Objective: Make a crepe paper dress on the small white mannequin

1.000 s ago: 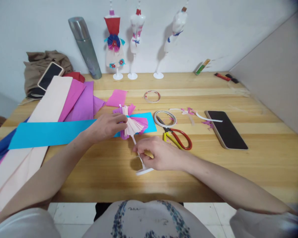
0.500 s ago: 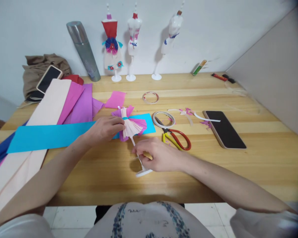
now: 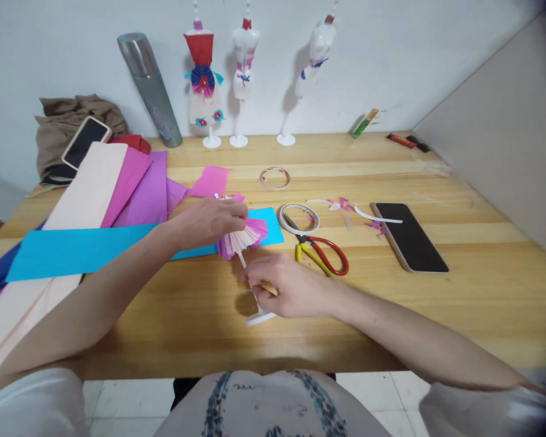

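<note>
A small mannequin on a white stand lies tilted in front of me, dressed in a pink, cream and purple crepe paper dress (image 3: 250,235) with a pleated, flared skirt. My left hand (image 3: 212,221) is over its upper part, fingers bent down onto the dress at the waist; the fingertips and bodice are largely hidden. My right hand (image 3: 291,285) pinches the stem of the mannequin stand (image 3: 260,318) just above its round base. A strip of blue crepe paper (image 3: 82,250) runs beneath the left forearm and the dress.
Right of the dress are a tape roll (image 3: 317,226), pliers (image 3: 332,258) with red and yellow handles, paper scraps (image 3: 343,204) and a phone (image 3: 412,238). Another tape roll (image 3: 275,187) lies farther back. Folded crepe paper (image 3: 95,182) covers the left; mannequins (image 3: 202,103) and a bottle (image 3: 152,91) stand behind.
My left hand has moved right and slightly up, from the dress's left side to over its waist, covering more of it. My right hand keeps its hold on the stem.
</note>
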A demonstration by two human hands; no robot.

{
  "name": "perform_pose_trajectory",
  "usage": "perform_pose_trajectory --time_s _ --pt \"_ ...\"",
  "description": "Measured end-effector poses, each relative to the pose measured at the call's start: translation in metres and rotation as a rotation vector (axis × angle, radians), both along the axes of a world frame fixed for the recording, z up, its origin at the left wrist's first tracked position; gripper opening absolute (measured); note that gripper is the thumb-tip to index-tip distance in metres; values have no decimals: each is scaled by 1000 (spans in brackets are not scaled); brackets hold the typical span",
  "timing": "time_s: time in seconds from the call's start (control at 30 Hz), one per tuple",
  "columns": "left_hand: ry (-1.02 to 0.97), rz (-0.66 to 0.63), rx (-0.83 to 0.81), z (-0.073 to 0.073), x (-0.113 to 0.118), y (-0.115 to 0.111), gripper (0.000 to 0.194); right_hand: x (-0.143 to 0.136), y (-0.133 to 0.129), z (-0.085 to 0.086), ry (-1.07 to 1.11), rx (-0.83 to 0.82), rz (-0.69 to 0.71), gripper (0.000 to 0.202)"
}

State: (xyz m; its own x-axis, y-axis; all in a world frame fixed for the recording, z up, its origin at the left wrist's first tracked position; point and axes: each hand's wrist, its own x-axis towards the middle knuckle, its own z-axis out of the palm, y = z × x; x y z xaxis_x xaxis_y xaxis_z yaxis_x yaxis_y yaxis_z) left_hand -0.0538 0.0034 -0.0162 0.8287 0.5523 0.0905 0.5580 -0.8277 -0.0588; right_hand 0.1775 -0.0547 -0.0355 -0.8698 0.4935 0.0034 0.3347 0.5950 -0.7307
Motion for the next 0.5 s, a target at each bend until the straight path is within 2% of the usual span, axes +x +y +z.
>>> perform_pose_trajectory --time_s 0.1,0.3,0.5 --pt "28 -80 34 3 2 0 24 0 0 1 3 -12 -4 19" --pt "37 -74 -9 4 -5 -4 30 0 -1 1 5 -36 -7 20" --pt "-3 -98 1 2 -1 -5 21 -1 -2 1 5 -44 6 21"
